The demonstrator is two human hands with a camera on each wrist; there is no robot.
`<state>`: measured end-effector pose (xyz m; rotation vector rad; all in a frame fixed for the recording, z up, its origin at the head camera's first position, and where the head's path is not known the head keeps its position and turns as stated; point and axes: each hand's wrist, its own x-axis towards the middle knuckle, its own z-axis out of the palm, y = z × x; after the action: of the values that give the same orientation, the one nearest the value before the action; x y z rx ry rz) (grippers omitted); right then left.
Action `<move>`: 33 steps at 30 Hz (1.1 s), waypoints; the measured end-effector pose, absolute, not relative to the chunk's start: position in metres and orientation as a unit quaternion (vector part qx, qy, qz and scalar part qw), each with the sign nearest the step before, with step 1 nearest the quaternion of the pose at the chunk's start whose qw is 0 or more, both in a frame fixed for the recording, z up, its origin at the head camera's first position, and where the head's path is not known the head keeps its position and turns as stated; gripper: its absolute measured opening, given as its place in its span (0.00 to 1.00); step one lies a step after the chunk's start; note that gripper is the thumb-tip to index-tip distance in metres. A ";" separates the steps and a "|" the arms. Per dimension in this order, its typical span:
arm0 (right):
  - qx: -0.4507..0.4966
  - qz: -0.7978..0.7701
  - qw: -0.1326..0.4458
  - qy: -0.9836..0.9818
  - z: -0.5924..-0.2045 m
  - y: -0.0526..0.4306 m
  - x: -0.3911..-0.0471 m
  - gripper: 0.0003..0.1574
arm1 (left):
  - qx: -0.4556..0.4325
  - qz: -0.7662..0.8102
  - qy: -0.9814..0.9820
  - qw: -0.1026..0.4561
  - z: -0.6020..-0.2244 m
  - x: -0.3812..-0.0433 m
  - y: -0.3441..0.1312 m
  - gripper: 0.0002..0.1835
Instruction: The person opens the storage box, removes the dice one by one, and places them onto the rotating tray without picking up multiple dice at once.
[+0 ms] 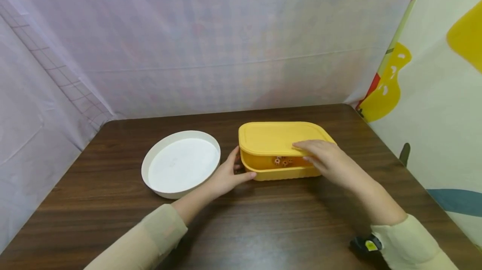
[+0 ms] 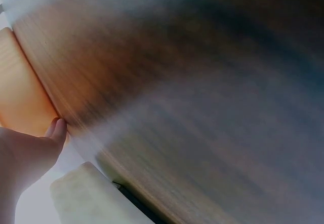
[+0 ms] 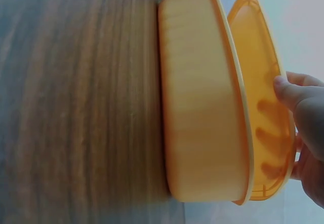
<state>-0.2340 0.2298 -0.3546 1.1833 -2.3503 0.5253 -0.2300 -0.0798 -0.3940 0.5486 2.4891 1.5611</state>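
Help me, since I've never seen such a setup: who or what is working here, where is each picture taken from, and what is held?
There is no machine: you see a person's left hand and right hand, both bare. The widest picture comes from a camera on the head, looking down; the other two come from cameras on the left and right wrists. On the dark brown wood-grain table stand a shallow round white tray and a rectangular yellow plastic-looking box. The left hand holds the box's left end. The right hand grips the flat yellow lid, whose near edge is raised off the box; through that gap show small patterned shapes, too small to name.
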 end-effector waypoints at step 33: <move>0.278 0.265 0.270 -0.883 -0.331 0.225 -0.232 0.24 | 0.157 0.523 0.836 0.059 -0.395 -0.234 -0.073 0.51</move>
<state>-0.2322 0.2247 -0.3309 0.7495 -2.3805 0.7132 -0.2339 -0.0730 -0.3955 0.4757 2.5308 1.5839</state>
